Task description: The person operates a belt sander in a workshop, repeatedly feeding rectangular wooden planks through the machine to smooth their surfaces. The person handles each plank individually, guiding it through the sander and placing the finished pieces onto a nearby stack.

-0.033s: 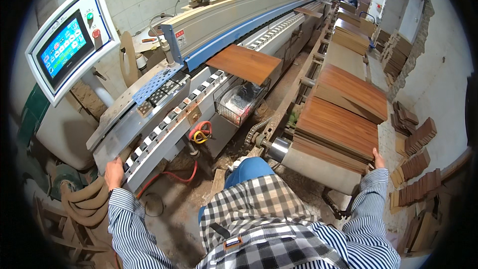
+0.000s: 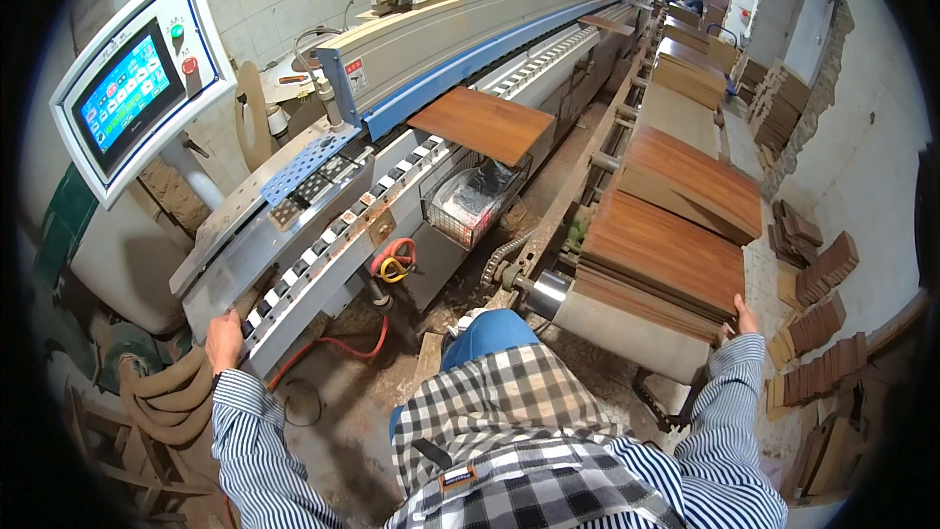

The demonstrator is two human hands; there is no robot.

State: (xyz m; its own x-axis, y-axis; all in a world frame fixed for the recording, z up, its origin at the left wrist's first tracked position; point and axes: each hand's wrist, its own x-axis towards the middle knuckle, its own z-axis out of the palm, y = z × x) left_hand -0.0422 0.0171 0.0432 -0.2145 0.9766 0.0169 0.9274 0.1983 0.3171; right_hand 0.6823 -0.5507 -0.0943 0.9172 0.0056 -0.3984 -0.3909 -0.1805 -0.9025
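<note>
My left hand is closed around the near end of the machine's roller rail, a pale beam with black and white rollers. At the right, my right hand grips the near right corner of a stack of reddish-brown wood-grain boards, thumb up along its edge. Some of its fingers are hidden by the stack. One loose wood-grain board lies on the edge banding machine, jutting out over its front side. Neither hand touches that board.
A control screen stands at the left. Below the loose board hangs a wire basket. Red and yellow hoses hang under the rail. More board stacks line the roller conveyor. Bundled strips lie at the right wall.
The loose board on the machine has slid very slightly away along it. My right hand's fingers have shifted a little at the stack's corner; my left hand stays in place.
</note>
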